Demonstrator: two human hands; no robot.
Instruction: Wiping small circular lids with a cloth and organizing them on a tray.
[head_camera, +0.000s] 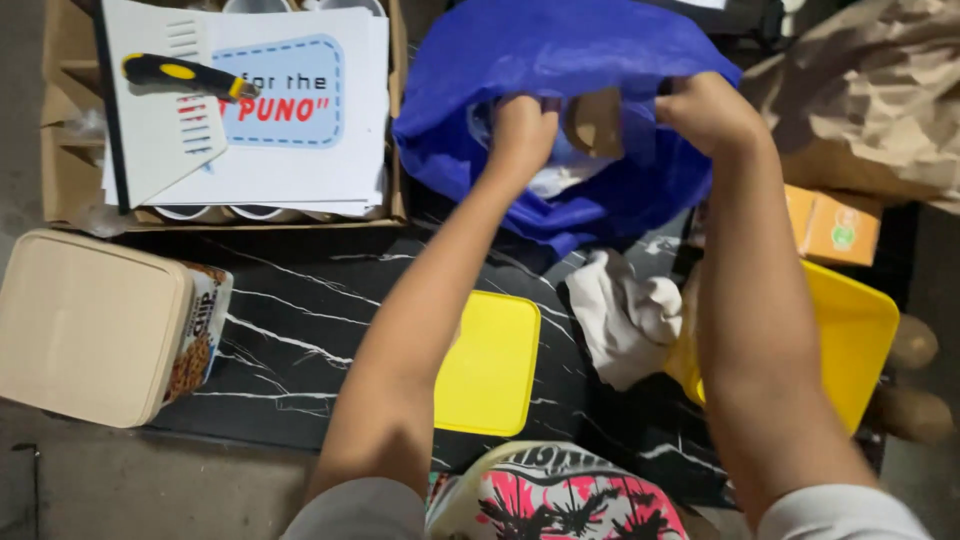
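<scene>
Head view: two hands (610, 125) grip one blue bag (560, 60).

Both my forearms extend forward and away from me, bare from the short grey sleeves at the lower edge of the view. My left hand (522, 132) is curled into a loose fist, knuckles up, fingers folded under and closed in a grip; what they pinch is hidden. My right hand (708, 112) sits level with it, just apart, wrist bent slightly inward, fingers likewise curled downward out of sight. The two arms converge slightly toward the hands.
</scene>
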